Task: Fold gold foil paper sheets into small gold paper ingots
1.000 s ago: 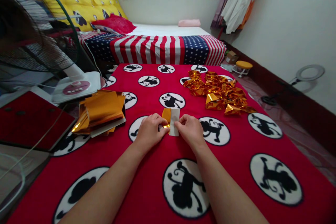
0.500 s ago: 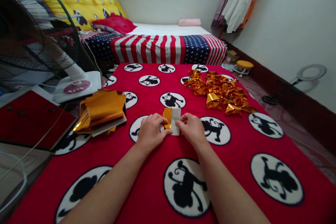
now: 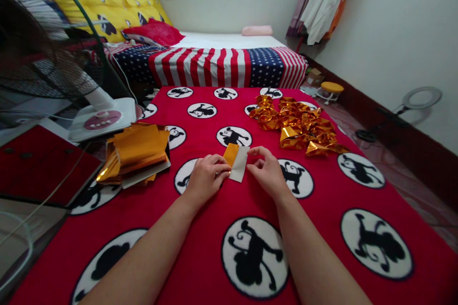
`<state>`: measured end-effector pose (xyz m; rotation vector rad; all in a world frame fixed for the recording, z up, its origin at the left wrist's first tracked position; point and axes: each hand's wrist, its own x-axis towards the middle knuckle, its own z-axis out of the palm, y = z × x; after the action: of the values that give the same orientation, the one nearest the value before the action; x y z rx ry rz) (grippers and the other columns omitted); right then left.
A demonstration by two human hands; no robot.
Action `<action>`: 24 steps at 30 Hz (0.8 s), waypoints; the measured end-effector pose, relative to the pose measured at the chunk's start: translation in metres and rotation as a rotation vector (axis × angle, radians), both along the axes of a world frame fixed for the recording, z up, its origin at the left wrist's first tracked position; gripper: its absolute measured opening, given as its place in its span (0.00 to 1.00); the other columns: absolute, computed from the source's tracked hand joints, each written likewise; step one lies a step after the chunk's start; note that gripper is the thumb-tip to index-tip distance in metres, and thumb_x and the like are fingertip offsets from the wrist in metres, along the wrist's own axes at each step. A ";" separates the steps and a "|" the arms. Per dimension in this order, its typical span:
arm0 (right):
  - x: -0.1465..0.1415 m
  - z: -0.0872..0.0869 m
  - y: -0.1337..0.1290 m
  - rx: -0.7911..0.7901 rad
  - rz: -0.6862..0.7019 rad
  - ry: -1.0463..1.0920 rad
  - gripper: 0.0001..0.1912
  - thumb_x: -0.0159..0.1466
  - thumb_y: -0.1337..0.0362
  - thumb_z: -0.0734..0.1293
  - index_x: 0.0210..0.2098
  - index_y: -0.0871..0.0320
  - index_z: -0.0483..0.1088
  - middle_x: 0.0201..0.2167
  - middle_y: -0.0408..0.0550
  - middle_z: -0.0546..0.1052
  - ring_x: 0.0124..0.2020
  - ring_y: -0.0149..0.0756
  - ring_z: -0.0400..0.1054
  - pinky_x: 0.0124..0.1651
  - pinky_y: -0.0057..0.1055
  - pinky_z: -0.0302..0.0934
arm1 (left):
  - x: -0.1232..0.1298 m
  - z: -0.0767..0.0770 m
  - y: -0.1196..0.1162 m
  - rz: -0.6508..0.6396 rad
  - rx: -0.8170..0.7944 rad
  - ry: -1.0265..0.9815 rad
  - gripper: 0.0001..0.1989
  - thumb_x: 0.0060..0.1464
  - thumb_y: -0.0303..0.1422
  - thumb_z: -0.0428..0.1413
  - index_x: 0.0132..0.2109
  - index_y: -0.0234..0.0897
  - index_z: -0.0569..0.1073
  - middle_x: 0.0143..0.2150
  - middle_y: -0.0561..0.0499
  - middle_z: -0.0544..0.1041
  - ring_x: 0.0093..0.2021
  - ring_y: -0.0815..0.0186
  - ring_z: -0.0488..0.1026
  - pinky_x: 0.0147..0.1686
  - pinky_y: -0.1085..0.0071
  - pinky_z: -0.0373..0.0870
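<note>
A small sheet of gold foil paper [image 3: 239, 164], partly folded so that a gold strip and a pale grey back show, lies slightly tilted on the red cloth. My left hand [image 3: 208, 173] pinches its left edge between thumb and fingers. Just right of the paper is my right hand [image 3: 264, 168], its thumb and forefinger apart by the paper's right edge; nothing shows between them. Farther left rests a loose stack of gold foil sheets [image 3: 139, 150]. Folded gold foil pieces [image 3: 298, 124] lie heaped at the back right.
The red cloth [image 3: 200, 252] has white circles with black monkey figures. An electric fan [image 3: 102, 116] stands at the left beside a dark red box [image 3: 43, 164], with a cable across it. Beyond are a bed [image 3: 214, 64], a yellow stool [image 3: 332, 87] and a ring light [image 3: 422, 98].
The paper has turned a little clockwise, its top leaning right. My right hand's fingers have parted and moved slightly off its edge. The left hand keeps its pinch.
</note>
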<state>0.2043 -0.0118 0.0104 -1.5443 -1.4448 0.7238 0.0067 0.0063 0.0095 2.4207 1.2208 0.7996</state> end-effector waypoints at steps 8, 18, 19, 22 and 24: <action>0.013 -0.001 -0.003 0.076 0.351 -0.153 0.20 0.54 0.78 0.64 0.38 0.51 0.78 0.40 0.44 0.68 0.34 0.29 0.66 0.37 0.26 0.64 | 0.001 0.000 0.001 0.024 -0.099 -0.078 0.08 0.54 0.30 0.59 0.39 0.45 0.81 0.41 0.51 0.78 0.42 0.63 0.72 0.44 0.65 0.67; 0.007 0.012 -0.004 0.320 0.309 -0.420 0.21 0.52 0.79 0.69 0.38 0.47 0.79 0.62 0.43 0.64 0.64 0.47 0.52 0.60 0.51 0.57 | 0.001 -0.003 0.003 0.040 -0.117 -0.115 0.07 0.52 0.29 0.60 0.37 0.45 0.82 0.40 0.51 0.78 0.42 0.63 0.73 0.44 0.66 0.69; 0.008 0.011 -0.004 0.319 0.346 -0.415 0.20 0.53 0.79 0.68 0.36 0.47 0.79 0.58 0.43 0.68 0.62 0.45 0.55 0.60 0.50 0.58 | 0.001 -0.004 0.003 0.039 -0.115 -0.117 0.07 0.52 0.29 0.60 0.37 0.45 0.82 0.40 0.51 0.78 0.42 0.63 0.73 0.44 0.65 0.69; 0.008 0.007 -0.002 0.279 0.443 -0.364 0.16 0.58 0.78 0.66 0.33 0.49 0.78 0.45 0.43 0.78 0.52 0.39 0.65 0.56 0.42 0.62 | 0.000 -0.004 0.004 0.039 -0.113 -0.121 0.07 0.52 0.29 0.60 0.37 0.45 0.82 0.39 0.51 0.78 0.41 0.63 0.73 0.44 0.66 0.68; 0.009 0.005 -0.001 0.247 0.483 -0.327 0.13 0.60 0.75 0.67 0.33 0.50 0.79 0.41 0.43 0.79 0.46 0.37 0.68 0.53 0.39 0.63 | 0.001 -0.003 0.004 0.043 -0.120 -0.122 0.07 0.53 0.29 0.59 0.37 0.45 0.82 0.39 0.51 0.78 0.41 0.64 0.73 0.44 0.66 0.68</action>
<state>0.2133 -0.0131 0.0150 -1.1675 -2.1080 0.5501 0.0073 0.0101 0.0060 2.2236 1.2408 0.8480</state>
